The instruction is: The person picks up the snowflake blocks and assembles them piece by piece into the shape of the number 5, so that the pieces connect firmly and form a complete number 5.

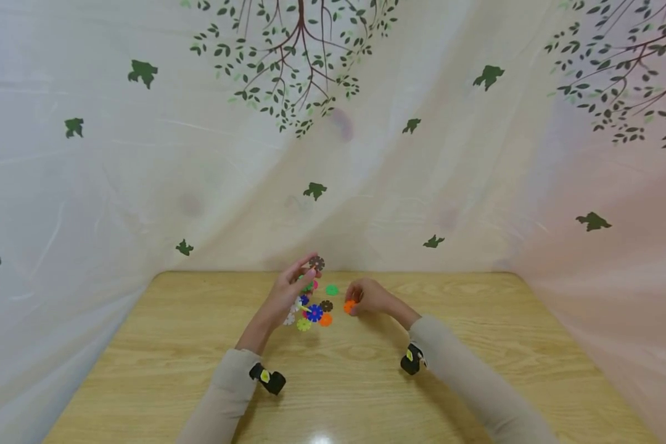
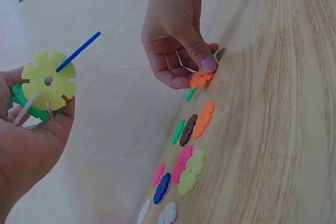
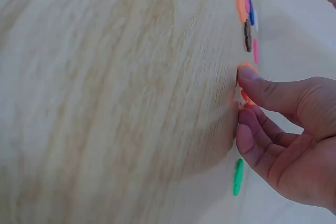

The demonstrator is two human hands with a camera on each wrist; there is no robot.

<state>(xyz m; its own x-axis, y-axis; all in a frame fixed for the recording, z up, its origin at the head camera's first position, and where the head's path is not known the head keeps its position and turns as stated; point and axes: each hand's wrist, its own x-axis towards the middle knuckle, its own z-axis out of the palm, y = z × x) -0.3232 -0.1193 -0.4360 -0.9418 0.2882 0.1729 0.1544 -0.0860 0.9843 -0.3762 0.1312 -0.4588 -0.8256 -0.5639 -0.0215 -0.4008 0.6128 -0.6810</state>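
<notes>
My left hand [image 1: 280,299] holds up a cluster of notched plastic snowflake discs joined together. In the left wrist view a yellow disc [image 2: 37,77] faces the camera, with a blue disc [image 2: 79,51] and a white disc [image 2: 27,107] edge-on against it and a green disc [image 2: 22,100] behind. A brown disc [image 1: 317,263] shows by the left fingertips in the head view. Low at the tabletop, my right hand [image 1: 370,296] pinches an orange snowflake disc [image 1: 349,306] between thumb and fingers. Part of that disc is hidden by the fingers.
Loose snowflake discs lie on the wooden table [image 1: 333,382] between the hands, among them an orange disc [image 2: 204,119], a pink disc [image 2: 181,164], a yellow disc [image 2: 192,174] and a green disc [image 1: 332,290]. A printed curtain [image 1: 244,203] hangs behind the table.
</notes>
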